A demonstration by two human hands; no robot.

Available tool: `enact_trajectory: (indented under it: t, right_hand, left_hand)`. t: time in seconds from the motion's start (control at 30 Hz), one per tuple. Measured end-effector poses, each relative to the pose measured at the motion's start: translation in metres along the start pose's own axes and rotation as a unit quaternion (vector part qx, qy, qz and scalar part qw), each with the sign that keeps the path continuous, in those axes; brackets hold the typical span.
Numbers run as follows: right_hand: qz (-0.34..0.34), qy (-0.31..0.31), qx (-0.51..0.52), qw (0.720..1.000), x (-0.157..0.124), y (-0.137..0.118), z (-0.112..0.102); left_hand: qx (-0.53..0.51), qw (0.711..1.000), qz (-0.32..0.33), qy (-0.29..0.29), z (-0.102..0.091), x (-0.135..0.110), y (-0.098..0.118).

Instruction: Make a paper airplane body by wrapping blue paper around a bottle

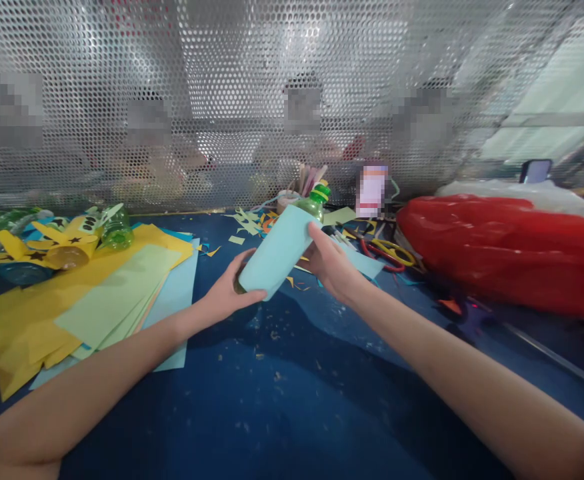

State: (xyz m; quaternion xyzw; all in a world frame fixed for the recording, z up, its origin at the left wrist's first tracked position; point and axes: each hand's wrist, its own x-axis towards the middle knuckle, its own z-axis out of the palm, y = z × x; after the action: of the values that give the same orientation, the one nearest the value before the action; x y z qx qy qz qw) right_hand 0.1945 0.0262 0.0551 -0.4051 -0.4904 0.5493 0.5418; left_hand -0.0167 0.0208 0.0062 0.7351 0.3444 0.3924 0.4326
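A green plastic bottle (317,199) with a green cap is wrapped in light blue paper (278,252) and held tilted above the blue table (292,387). My left hand (228,293) grips the wrapped bottle at its lower end, fingers curled round it. Higher up, my right hand (329,263) holds the far side of the wrap, thumb pressed on the paper. Both forearms reach in from the bottom corners.
Sheets of yellow, pale green and blue paper (102,293) lie at the left, with bottles decorated in yellow paper (57,243) behind them. Scissors (387,253) and paper scraps lie beside a red plastic bag (507,250) at the right. A perforated metal screen (252,87) closes the table's far edge.
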Motion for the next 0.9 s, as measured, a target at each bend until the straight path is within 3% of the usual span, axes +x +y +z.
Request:
enact_trajectory:
  t: [0.3,0.43,0.53,0.6,0.67,0.73,0.8,0.9]
  right_hand:
    - [0.028,0.007,-0.012,0.999,0.003,0.0,-0.002]
    - [0.069,0.003,-0.034,0.997,0.01,0.0,-0.011]
    - [0.064,0.014,-0.092,0.994,0.017,-0.005,-0.026]
    - [0.025,0.045,-0.187,0.981,0.022,-0.01,-0.038]
    - [-0.035,0.086,-0.345,0.934,0.028,-0.015,-0.054]
    - [-0.085,0.117,-0.514,0.845,0.033,-0.017,-0.07]
    - [-0.092,0.129,-0.618,0.77,0.036,-0.017,-0.087]
    - [-0.079,0.108,-0.681,0.72,0.042,-0.013,-0.107]
  left_hand:
    - [0.0,0.999,-0.047,0.016,-0.001,-0.001,0.003]
    - [-0.092,0.989,-0.108,0.043,0.001,0.0,0.006]
    - [-0.114,0.977,-0.149,0.101,-0.006,0.006,0.008]
    - [-0.026,0.971,-0.167,0.167,-0.018,0.012,0.007]
    - [0.083,0.958,-0.173,0.212,-0.034,0.019,0.003]
    - [0.137,0.949,-0.153,0.239,-0.051,0.025,-0.002]
    - [0.152,0.945,-0.141,0.255,-0.065,0.029,-0.006]
    - [0.184,0.938,-0.152,0.252,-0.078,0.032,-0.009]
